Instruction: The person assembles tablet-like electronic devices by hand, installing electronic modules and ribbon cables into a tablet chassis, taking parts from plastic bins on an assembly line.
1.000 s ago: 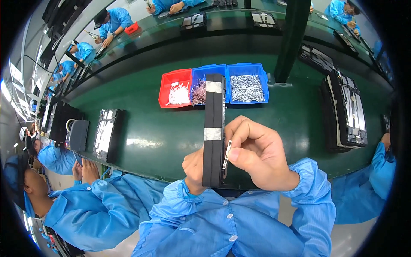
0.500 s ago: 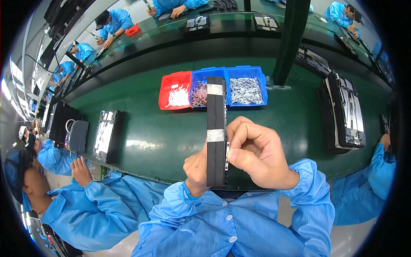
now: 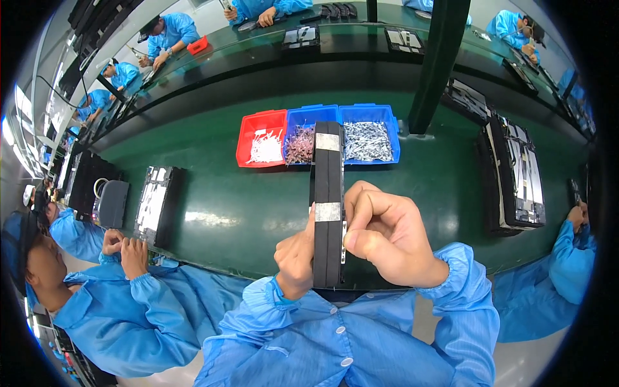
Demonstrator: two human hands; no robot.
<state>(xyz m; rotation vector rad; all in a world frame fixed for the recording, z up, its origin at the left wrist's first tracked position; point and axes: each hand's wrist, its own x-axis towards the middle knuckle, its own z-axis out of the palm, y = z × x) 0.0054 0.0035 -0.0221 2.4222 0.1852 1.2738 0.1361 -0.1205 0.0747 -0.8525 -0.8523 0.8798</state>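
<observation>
Upright and edge-on in front of me stands a thick black rectangular block (image 3: 329,248), with silver tape patches across its narrow face. My left hand (image 3: 294,258) grips it from the left side, fingers closed and partly hidden behind it. On the block's right edge lies a small silvery strip with dark holes (image 3: 343,248). My right hand (image 3: 391,238) pinches at this strip with thumb and forefinger, the other fingers curled in. Beyond the block's top, three joined bins hold small parts: a red bin (image 3: 240,151) with white pieces, a blue one with pinkish pieces, another blue bin (image 3: 396,148) with silvery pieces.
Stacked black-and-silver panel units (image 3: 525,174) stand at the right, another unit (image 3: 155,200) at the left. A green post (image 3: 435,71) rises from the green bench (image 3: 219,219). Co-workers in blue sit close on my left and right; others work beyond the shelf.
The view has shifted slightly, and the block sits a little lower in it. My grip looks the same. The left co-worker's two hands have come together.
</observation>
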